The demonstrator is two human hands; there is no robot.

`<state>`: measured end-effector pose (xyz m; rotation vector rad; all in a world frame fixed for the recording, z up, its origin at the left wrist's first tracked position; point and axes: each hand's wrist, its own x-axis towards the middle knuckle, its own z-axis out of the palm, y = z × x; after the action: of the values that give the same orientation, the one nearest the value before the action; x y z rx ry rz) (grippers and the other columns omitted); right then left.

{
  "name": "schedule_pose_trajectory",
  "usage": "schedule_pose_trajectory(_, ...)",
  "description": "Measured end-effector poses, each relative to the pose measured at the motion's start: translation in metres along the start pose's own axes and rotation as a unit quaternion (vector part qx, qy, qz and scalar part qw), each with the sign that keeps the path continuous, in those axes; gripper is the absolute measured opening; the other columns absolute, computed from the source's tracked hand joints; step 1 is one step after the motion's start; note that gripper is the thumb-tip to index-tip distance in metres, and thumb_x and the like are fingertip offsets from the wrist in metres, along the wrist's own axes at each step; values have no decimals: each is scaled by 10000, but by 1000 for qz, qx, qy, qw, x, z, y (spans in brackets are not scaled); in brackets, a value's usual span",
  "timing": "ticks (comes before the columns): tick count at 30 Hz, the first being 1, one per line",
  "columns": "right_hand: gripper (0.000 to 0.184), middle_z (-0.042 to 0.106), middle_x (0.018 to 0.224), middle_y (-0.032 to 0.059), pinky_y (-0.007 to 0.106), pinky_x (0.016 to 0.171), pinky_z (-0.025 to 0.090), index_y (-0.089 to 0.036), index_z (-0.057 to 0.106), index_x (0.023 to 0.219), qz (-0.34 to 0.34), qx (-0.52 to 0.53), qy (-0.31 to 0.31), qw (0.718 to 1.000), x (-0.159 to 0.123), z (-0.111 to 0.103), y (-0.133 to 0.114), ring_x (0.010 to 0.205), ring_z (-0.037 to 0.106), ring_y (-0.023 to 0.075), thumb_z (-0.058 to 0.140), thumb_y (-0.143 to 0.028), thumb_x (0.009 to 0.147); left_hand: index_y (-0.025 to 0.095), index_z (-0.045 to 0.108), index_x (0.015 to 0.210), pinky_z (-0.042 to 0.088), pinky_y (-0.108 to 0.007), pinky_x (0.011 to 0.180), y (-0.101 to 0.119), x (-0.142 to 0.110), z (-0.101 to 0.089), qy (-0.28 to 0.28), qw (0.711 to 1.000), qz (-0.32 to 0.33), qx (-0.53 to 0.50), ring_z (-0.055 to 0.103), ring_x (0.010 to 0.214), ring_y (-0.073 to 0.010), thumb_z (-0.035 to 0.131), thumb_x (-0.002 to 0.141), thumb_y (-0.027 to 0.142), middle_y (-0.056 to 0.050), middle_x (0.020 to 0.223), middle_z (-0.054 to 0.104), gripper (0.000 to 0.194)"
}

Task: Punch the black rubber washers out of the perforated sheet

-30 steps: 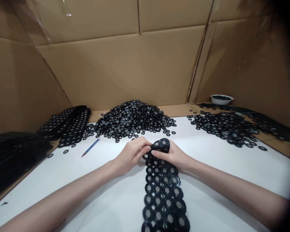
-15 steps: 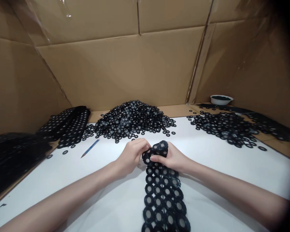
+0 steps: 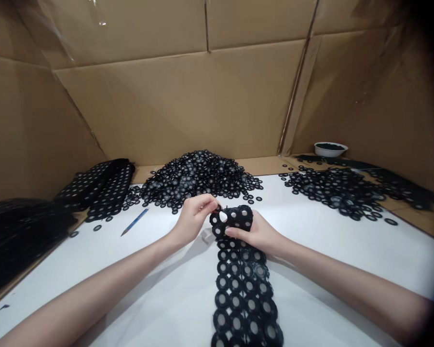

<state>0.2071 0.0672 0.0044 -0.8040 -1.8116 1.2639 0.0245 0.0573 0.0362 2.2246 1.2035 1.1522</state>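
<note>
A black strip (image 3: 236,284) made of joined round discs with pale centres runs from the near edge of the table up to my hands. My right hand (image 3: 258,233) is closed around its folded upper end, thumb lying across the front. Just left of that fold, my left hand (image 3: 197,214) pinches a small black ring (image 3: 218,208) at the strip's upper left corner. A white gap shows in the fold close to this ring. Whether the ring is still joined to the strip I cannot tell.
A large heap of black discs (image 3: 198,178) lies behind my hands, with another disc heap (image 3: 338,190) to the right. Folded dotted strips (image 3: 101,185) and a black plastic bag (image 3: 21,241) are at left. A blue blade-like tool (image 3: 134,222), a white bowl (image 3: 331,150) and cardboard walls (image 3: 177,101) surround.
My left hand has moved slightly up and away from the fold, pulling the ring at the corner. A white gap now shows there. My right hand keeps its hold, the fold turned flatter.
</note>
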Motion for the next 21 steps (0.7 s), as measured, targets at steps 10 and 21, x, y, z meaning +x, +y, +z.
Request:
schedule_pose_trajectory(10, 301, 673, 951, 52, 359, 796, 477, -173, 592, 954, -10, 30, 24, 999, 5, -7, 1, 889, 610, 222, 693, -306, 704, 149, 640, 768, 456, -244, 645, 1, 15, 15, 104, 993, -21, -60, 593, 728, -163, 481, 884, 231, -34, 770, 657, 213)
schedule_pose_trajectory(21, 328, 663, 973, 41, 344, 793, 480, -190, 596, 991, -7, 78, 7, 997, 1, -8, 8, 898, 604, 206, 693, -345, 718, 173, 673, 916, 465, -270, 733, 11, 23, 6, 109, 988, 109, 16, 595, 822, -159, 492, 893, 174, -52, 880, 648, 181)
